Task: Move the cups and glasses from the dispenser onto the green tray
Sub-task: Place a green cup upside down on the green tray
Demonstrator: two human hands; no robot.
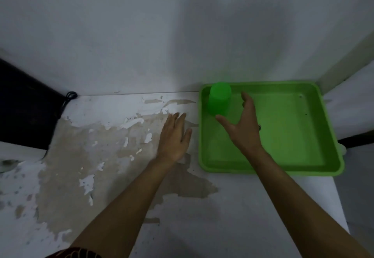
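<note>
1. Green cup [219,100] upside down in far-left corner of green tray [293,164], leaving room for more.
2. Right hand [241,124] spread wide just beside cup, holding nothing; likely just released.
3. Left hand [175,136] flat, empty, over peeling table [101,156].
4. Dispenser not in view.

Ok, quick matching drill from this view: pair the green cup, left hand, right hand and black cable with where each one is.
Things:
1. green cup
2. left hand
3. right hand
4. black cable

Places:
A. flat on the peeling white surface, beside the tray
B. open above the green tray, next to the cup
C. far left corner of the tray
D. by the wall, next to the dark object

Pairs: 1-C, 2-A, 3-B, 4-D
</note>
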